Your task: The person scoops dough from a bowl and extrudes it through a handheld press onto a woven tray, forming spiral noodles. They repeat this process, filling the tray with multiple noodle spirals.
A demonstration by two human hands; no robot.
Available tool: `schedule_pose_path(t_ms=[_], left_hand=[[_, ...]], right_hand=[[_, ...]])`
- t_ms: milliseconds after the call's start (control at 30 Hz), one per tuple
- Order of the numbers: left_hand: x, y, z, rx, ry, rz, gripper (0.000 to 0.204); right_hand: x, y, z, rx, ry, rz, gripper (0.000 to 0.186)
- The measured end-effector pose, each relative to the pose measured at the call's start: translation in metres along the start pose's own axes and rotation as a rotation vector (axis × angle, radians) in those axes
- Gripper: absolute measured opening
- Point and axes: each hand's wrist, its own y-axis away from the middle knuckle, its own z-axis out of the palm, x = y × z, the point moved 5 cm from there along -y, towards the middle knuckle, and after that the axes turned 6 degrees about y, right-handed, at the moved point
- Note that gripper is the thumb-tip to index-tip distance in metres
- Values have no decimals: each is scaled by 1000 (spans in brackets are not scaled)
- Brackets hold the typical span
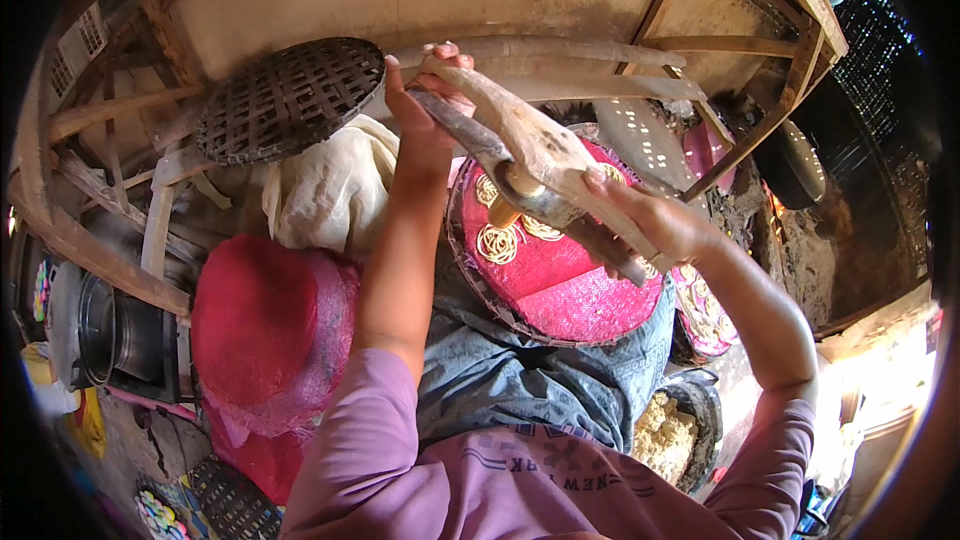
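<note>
My left hand (425, 100) grips the far ends of a long wooden press (535, 155) with a metal cylinder in its middle. My right hand (655, 225) holds the near ends of the same press. The press hangs tilted over a round woven tray (560, 315) lined with pink mesh cloth, resting on my lap. Several pale coiled noodle nests (498, 242) lie on the cloth beneath the cylinder.
A red mesh-covered mound (265, 325) sits to my left, with a white cloth (330, 190) and a dark woven tray (290, 100) beyond it. A bowl of pale dough (665, 435) stands at my right knee. More trays (705, 305) lie at the right, wooden frames around.
</note>
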Motion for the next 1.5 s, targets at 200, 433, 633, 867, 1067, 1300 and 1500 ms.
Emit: schedule_pose_path(t_ms=[200,433,633,867,1067,1300,1500], left_hand=[[-17,30,-21,-29,-90,-45,51],[-48,6,-41,-91,-21,-161,65],[-35,59,-33,494,-1181,-578,96],[-59,112,-35,362,-1655,-1012,82],[-76,117,-35,374,-1407,-1161,72],[-66,115,-35,334,-1753,-1042,63],[-68,138,0,-628,-2518,-592,35]], right_hand=[[25,8,2,35,-84,33,78],[56,-3,-8,40,-212,-41,72],[75,-2,0,-28,-243,-197,66],[83,0,-3,93,-264,-300,65],[92,-5,-3,153,-266,-263,66],[97,-6,-12,279,-142,-275,69],[110,-1,-21,279,-174,-295,68]])
